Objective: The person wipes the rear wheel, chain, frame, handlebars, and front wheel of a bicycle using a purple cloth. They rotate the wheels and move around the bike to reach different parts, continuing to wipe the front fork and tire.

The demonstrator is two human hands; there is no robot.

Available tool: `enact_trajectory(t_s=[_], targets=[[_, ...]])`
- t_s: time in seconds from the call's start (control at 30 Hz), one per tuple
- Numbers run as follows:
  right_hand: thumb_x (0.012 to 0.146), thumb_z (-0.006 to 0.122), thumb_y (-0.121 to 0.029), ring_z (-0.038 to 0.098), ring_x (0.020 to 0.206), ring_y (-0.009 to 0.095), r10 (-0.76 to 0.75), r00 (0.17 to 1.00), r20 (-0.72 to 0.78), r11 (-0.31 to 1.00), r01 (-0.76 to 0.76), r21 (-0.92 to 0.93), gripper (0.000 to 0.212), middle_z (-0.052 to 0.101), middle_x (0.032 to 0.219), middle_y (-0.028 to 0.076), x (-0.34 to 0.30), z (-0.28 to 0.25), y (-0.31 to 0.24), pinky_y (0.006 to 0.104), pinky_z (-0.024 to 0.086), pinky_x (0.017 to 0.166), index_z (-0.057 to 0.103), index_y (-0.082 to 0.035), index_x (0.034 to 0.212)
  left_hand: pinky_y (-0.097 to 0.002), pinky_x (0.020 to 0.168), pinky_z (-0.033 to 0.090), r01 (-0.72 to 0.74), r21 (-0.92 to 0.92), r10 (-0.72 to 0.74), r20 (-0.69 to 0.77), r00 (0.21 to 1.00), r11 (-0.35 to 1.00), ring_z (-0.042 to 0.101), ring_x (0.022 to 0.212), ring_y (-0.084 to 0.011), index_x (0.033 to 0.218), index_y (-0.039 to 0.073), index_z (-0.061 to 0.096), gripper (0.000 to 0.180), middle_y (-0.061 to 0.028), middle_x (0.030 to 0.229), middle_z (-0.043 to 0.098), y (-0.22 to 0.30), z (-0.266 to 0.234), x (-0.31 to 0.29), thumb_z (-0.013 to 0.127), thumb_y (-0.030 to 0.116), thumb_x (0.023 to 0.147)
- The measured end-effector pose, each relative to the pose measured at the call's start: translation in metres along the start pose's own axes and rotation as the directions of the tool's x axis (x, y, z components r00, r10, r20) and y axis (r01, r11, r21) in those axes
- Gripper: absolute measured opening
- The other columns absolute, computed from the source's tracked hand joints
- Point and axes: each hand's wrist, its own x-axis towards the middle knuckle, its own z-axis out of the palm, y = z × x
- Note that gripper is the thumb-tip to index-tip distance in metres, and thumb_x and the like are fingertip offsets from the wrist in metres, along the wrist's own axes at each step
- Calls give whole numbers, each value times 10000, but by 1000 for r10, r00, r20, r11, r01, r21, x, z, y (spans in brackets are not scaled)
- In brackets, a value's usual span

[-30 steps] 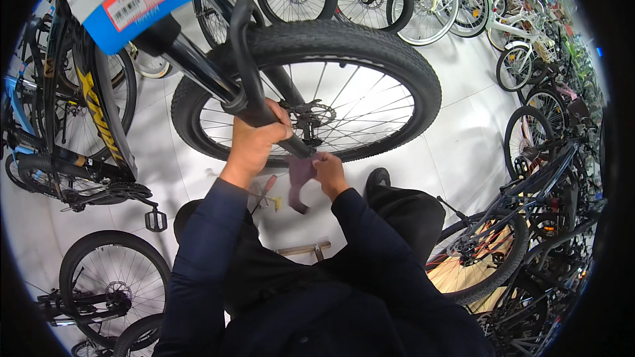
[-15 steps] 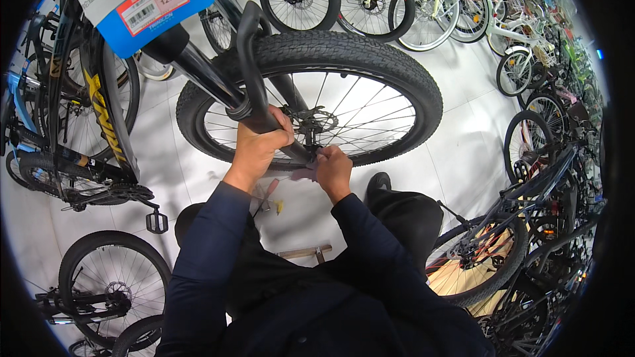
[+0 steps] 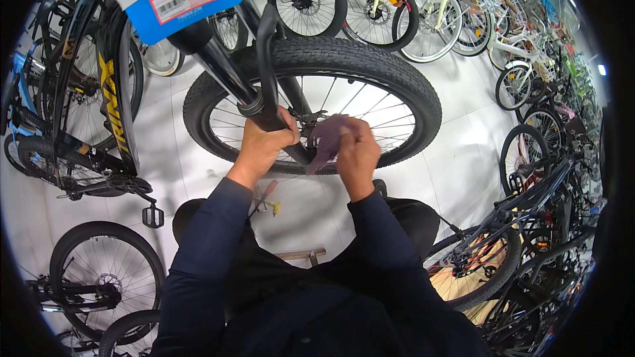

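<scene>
My left hand (image 3: 262, 147) is closed around the lower leg of a black bicycle suspension fork (image 3: 266, 86), just below its arch. Pinched in my right hand (image 3: 358, 155) is a dull purple cloth (image 3: 329, 139), which hangs in front of the spokes beside the hub. The cloth hides part of the hub and the fork's lower end. Between the fork legs stands the front wheel with its knobby black tyre (image 3: 357, 53). A brake disc at the hub shows only in part. A blue and white card tag (image 3: 178, 0) hangs over the upper fork.
On the white floor below my left wrist lie a red-handled tool (image 3: 268, 190) and a small yellow-ended item (image 3: 275, 208). A small wooden stool or bar (image 3: 301, 254) is between my legs. Parked bicycles stand left, behind the wheel and at right, one with a pedal (image 3: 153, 216) jutting out.
My right hand has moved up and right, away from the fork's lower end, lifting the cloth into fuller view. My left hand keeps its grip on the fork. The view has shifted slightly.
</scene>
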Motion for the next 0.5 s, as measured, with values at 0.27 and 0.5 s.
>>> enact_trajectory(t_s=[0.27,0.5], targets=[[870,702,-26,676,938,385,-512,821,251,716,570,-403,246,714,1052,172,18,3,38,448,551,842,695,-11,1115,-313,703,501,-45,39,45,-6,999,998,611,746,-178,874,27,570,216,-81,800,632,-4,3,4,653,-69,699],[884,628,-42,660,1039,436,-195,870,453,736,436,-519,328,692,1082,194,5,3,54,489,545,868,638,-17,1211,-310,717,507,-15,77,15,-3,1000,997,623,751,-175,880,32,585,216,-82,808,649,-7,-1,4,665,-63,704]])
